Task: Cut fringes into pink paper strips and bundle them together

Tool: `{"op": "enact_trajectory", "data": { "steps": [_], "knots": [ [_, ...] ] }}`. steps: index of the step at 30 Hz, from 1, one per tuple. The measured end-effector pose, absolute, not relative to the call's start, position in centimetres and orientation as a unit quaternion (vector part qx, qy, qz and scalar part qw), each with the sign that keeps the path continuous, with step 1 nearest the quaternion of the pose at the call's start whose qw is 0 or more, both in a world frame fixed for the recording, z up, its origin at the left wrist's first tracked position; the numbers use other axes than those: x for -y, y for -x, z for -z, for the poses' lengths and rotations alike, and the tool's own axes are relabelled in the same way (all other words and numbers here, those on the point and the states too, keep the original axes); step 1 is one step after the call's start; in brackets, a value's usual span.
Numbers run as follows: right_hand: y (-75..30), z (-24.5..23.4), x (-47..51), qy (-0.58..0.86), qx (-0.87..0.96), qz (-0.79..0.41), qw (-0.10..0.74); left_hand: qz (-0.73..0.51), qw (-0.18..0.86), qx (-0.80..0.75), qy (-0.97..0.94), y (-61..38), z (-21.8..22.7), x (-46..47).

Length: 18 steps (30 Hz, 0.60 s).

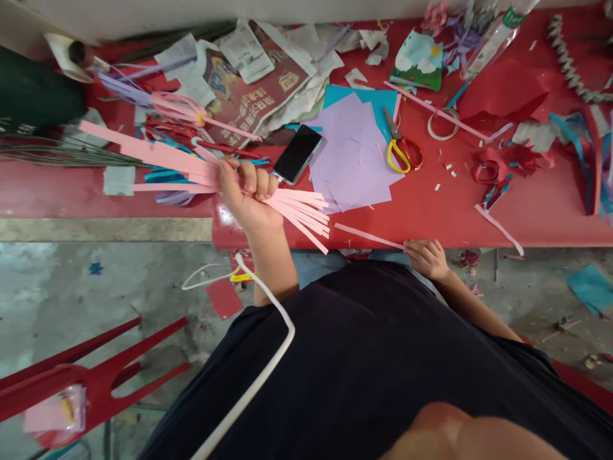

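Note:
My left hand (249, 195) is closed in a fist round a bundle of pink paper strips (177, 163), which fan out to both sides of it above the front edge of the red table (431, 211). My right hand (428, 257) sits at the table's front edge, fingers pinched on the end of a single pink paper strip (368, 236) that lies on the table. Lilac paper sheets (352, 156) lie just beyond, over a blue sheet (371, 99). A black phone (297, 154) rests beside them.
Yellow-and-red scissors (401, 148) lie right of the lilac sheets, near a tape ring (443, 123). Newspaper (249, 83), red paper scraps (507, 160) and coloured strips litter the table. A red stool (90, 383) stands on the concrete floor at lower left.

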State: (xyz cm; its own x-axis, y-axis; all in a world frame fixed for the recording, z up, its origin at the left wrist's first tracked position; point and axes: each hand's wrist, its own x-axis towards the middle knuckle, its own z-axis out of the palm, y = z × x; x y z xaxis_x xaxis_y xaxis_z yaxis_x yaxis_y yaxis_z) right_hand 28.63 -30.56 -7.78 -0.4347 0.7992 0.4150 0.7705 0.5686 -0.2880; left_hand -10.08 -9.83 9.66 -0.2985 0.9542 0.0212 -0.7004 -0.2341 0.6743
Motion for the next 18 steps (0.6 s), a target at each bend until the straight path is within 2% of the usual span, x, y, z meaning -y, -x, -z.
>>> {"op": "enact_trajectory", "data": {
  "steps": [4,8,14,18],
  "knots": [
    [-29.2,7.2,30.6,0.475,0.831,0.005,0.29,-0.744,0.529,-0.291,-0.287,9.8,-9.4,10.6],
    [-28.2,4.6,28.7,0.48,0.814,0.036,0.325,-0.726,0.492,-0.276,-0.393,9.3,-8.9,11.4],
    [-22.0,-3.2,20.9,0.457,0.791,0.123,0.388,-0.652,0.407,-0.249,-0.589,8.3,-9.9,12.6],
    [-16.5,-8.4,17.4,0.457,0.795,0.097,0.386,-0.517,0.442,-0.264,-0.684,7.5,-10.7,13.8]
  ]
}}
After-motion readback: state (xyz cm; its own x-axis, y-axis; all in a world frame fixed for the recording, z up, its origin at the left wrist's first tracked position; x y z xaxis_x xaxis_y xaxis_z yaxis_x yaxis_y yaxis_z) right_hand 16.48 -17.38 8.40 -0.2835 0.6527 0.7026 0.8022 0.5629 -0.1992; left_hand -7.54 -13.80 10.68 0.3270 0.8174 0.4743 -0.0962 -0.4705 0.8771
